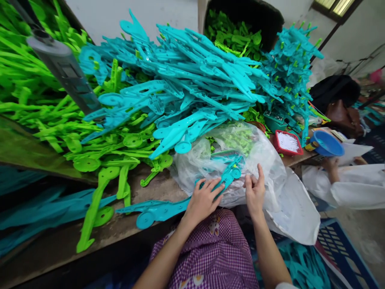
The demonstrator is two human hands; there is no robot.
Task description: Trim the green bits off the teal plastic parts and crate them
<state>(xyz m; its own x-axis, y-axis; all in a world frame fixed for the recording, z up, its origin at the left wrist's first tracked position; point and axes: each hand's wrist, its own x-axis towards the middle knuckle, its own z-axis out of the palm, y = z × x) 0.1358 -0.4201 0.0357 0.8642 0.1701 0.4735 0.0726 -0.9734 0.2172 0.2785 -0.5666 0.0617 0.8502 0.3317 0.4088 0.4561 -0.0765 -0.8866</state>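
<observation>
A long turquoise plastic part (168, 208) lies across the table's front edge, its wheel-like disc end to the left and its other end over a clear plastic bag. My left hand (204, 198) is over its middle, fingers bent round it. To the right, my right hand (255, 192) is held at the bag, apart from the part, with thumb and forefinger separated and the other fingers curled. I see nothing between those fingers. Inside the open clear bag (270, 168) are small light-green pieces (237, 138).
A tall heap of turquoise parts (192, 68) covers the back, with bright green parts (99, 164) at left beside a grey post (64, 72). A red tray (288, 142) of white pieces and a blue bowl (329, 143) stand at right, near another person's white sleeve (357, 186). A blue crate (345, 249) is below.
</observation>
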